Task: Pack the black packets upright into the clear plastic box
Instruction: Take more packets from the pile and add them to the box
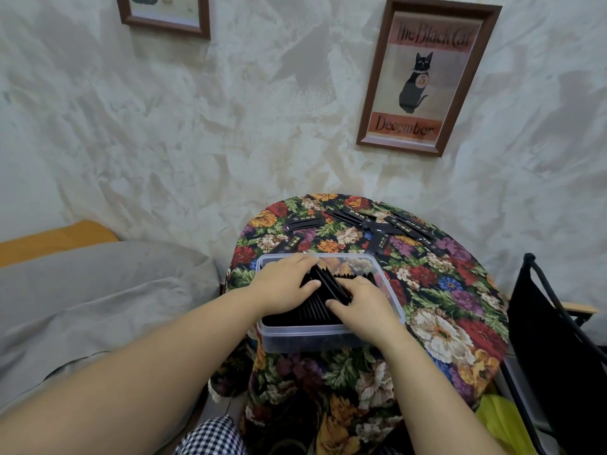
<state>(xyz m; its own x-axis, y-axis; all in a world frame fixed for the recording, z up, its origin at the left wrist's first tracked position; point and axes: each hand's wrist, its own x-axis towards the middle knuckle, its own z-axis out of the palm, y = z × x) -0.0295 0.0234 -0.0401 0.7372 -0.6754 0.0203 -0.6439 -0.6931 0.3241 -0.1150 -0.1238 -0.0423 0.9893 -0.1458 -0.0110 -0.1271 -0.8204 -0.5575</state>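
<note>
A clear plastic box (315,336) sits on the near part of a round table with a floral cloth (443,323). Black packets (312,311) stand on edge in a row inside it. Both hands are in the box. My left hand (282,284) grips the packets from the left, thumb against them. My right hand (364,307) holds the same bunch from the right, thumb on a tilted packet (331,285) between the hands. Several loose black packets (387,224) lie flat at the far side of the table.
A wall with two framed pictures (427,77) rises right behind the table. A grey cushion or bed (98,307) lies to the left. A black folding frame (558,339) stands at the right, with something yellow-green (499,425) below it.
</note>
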